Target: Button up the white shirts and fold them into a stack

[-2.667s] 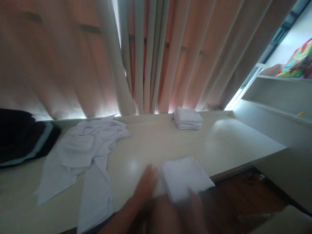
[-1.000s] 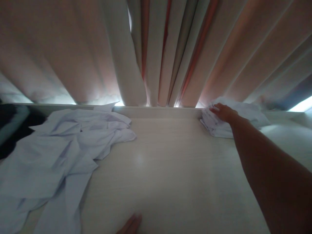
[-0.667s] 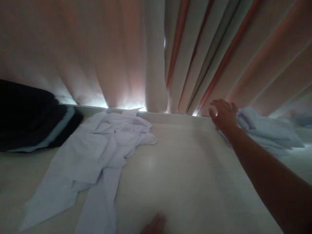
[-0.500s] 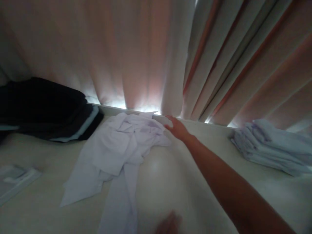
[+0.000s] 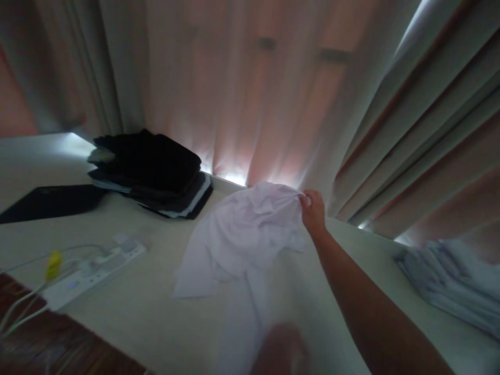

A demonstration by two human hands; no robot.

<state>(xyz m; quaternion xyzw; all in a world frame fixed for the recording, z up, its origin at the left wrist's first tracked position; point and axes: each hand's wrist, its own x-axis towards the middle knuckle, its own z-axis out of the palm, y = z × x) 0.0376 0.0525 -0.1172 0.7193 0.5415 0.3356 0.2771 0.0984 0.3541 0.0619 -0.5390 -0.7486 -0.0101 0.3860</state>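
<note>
One white cloth (image 5: 240,234) stretches lengthwise near to far, one right hand (image 5: 313,209) pinching its far-right end; one left hand (image 5: 282,351) blurs, grip indiscernible.

So 1.0 s ago the right hand (image 5: 312,211) was on the folded white stack (image 5: 453,286), and now it's way over left, pinching the crumpled white garment (image 5: 242,234) by its far right corner, which is pulled up a bit. The stack's grown since 2.7 s ago, when a folded piece was down at the front edge by both hands. Left hand (image 5: 282,348) is a blur, further into view than 0.5 s ago. View's swung left too: whole power strip (image 5: 94,276) and a flat dark thing (image 5: 54,202) showing now.
</note>
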